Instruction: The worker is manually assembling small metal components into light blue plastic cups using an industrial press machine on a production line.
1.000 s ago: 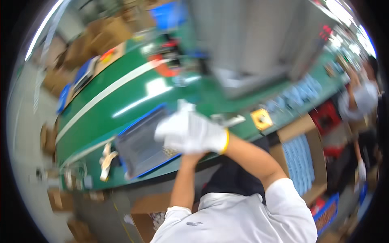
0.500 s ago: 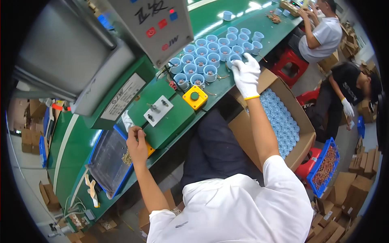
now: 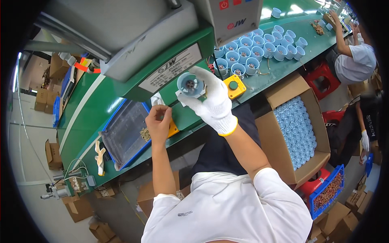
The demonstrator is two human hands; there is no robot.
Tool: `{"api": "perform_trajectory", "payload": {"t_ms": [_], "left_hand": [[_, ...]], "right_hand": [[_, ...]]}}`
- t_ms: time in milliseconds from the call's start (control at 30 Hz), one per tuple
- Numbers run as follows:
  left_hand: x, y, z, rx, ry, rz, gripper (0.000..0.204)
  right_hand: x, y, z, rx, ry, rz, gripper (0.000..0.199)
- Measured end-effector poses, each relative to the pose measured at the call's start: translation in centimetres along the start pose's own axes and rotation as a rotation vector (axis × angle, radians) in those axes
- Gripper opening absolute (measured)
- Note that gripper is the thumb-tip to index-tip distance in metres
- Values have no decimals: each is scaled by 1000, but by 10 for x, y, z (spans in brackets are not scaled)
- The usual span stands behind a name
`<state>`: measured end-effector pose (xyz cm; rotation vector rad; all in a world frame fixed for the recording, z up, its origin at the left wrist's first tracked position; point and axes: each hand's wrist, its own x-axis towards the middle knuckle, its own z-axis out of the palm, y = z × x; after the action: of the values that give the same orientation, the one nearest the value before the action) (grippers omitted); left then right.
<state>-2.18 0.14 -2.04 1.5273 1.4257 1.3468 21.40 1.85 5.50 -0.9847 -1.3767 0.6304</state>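
My right hand (image 3: 212, 101), in a white knitted glove with a yellow cuff, grips a light blue plastic cup (image 3: 181, 82) with small metal and wire parts inside. It holds the cup beneath the green head (image 3: 168, 67) of a press machine, in front of the fixture. My bare left hand (image 3: 159, 121) has its thumb and fingers pinched together; whatever lies between them is too small to make out. Beside it are a yellow box (image 3: 173, 128), a blue-rimmed dark tray (image 3: 125, 133) and a small heap of brass-coloured pieces (image 3: 145, 134) in that tray.
Several similar blue cups (image 3: 252, 65) stand on the green bench, behind a yellow button box (image 3: 237, 86). At right is an open carton (image 3: 275, 156) of blue cups. A blue crate (image 3: 327, 193) holds reddish parts. A spare glove (image 3: 99, 158) lies left. Two people sit at right.
My right hand has brought a blue cup from the group on the bench leftward to the press. My left hand stays near the tray, fingers pinched. The whole view has shifted.
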Motion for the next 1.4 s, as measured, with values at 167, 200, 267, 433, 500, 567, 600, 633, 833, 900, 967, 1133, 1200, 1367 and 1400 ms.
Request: {"api": "perform_trajectory", "payload": {"t_ms": [167,200,267,433,500,567,600,633,833,900,967,1133,1200,1367,1400], "left_hand": [[-2,10,6,-45,27,-12,14],[-2,11,5,-39,26,-19,17],[-2,9,3,-22,11,-30,18],[-2,12,2,55,-7,27,15],[-3,12,2,7,-5,-13,12],[-2,14,1,22,-9,-17,13],[-2,15,1,41,-17,-23,14],[-1,16,2,40,-11,-22,14],[-2,19,1,49,-25,-9,14],[-3,21,2,39,-21,-7,15],[-3,21,1,46,-24,3,14],[-2,21,2,66,-22,12,16],[-3,20,2,62,-20,-14,17],[-2,24,3,85,-22,37,15],[-3,24,3,86,-13,76,14]], "right_hand": [[8,20,10,-53,-60,-96,75],[9,20,12,-107,-60,-106,73],[11,21,10,-165,-78,-143,68],[13,19,6,-188,-91,-199,64],[11,24,6,-188,-78,-191,65],[10,25,4,-165,-83,-165,66],[11,26,6,-216,-90,-199,66],[12,28,7,-267,-97,-233,66],[10,33,7,-380,-40,-338,67],[8,33,9,-350,-59,-313,67],[8,34,9,-323,-78,-288,67],[8,31,10,-295,-92,-248,68],[8,26,11,-330,-70,-282,66],[18,-4,10,-490,-13,-307,62],[26,-18,8,-497,-69,-220,60]]}}
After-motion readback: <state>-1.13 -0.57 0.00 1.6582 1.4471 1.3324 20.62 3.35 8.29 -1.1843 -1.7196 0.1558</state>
